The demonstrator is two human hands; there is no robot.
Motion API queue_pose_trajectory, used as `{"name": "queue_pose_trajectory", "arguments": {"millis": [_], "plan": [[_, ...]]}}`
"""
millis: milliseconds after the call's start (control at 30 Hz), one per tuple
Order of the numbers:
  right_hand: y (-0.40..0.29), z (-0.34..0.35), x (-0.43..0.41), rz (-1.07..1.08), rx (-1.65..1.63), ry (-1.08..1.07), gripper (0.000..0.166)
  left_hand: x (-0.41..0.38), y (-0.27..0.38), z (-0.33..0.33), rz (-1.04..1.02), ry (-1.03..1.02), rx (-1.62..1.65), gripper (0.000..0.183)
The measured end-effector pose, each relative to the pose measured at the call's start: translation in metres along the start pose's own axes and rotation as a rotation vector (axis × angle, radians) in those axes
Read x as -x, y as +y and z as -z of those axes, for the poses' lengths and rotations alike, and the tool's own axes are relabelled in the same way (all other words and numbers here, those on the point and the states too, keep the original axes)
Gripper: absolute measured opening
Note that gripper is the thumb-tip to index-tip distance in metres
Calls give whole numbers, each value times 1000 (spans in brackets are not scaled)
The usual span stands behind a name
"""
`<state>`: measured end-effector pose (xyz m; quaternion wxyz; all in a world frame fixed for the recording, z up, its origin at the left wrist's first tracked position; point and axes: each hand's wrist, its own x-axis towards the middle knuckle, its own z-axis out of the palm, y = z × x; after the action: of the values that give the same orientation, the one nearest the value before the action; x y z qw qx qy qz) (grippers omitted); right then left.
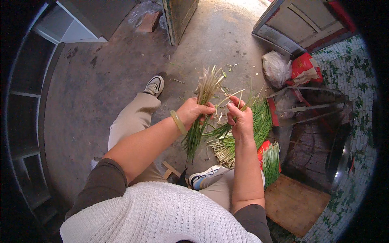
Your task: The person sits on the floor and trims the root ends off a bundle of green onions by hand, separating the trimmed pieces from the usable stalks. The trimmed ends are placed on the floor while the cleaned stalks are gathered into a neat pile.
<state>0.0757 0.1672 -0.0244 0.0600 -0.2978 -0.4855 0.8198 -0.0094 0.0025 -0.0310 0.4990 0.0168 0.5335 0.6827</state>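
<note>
My left hand (194, 111), with a pale bangle at the wrist, is closed around a bunch of thin green stalks (208, 86), which look like garlic chives. Their pale, ragged ends point away from me and the green leaves hang towards me. Close beside it, my right hand (242, 118) pinches a few loose stalks (230, 97) between thumb and fingers. Under and beyond my right forearm, a larger heap of the same greens (263, 121) lies on the floor. Nearer me, a neater green bundle (271, 161) rests on something red.
Plant scraps (232, 66) litter the concrete floor. On the right are a wooden board (296, 203), a dark metal-framed box (310, 142) and a white plastic bag (276, 68). Shelving (25, 121) lines the left. Door panels (179, 18) stand ahead near a brick (149, 22).
</note>
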Motion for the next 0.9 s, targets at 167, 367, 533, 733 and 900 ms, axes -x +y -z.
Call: {"name": "queue_pose_trajectory", "arguments": {"millis": [167,367,533,733,900], "plan": [[-1,-3,0,-44,19,-50,20,0,0,-1,34,-22,-15,15],[3,4,-3,-47,83,-52,12,3,3,-2,36,-45,4,15],[0,9,-5,-18,94,-23,9,5,6,-2,29,-29,10,15],[-5,17,-7,22,56,65,8,4,7,-2,14,-7,-19,15],[-14,30,-12,108,25,208,8,4,7,-1,-18,-13,-1,14]]}}
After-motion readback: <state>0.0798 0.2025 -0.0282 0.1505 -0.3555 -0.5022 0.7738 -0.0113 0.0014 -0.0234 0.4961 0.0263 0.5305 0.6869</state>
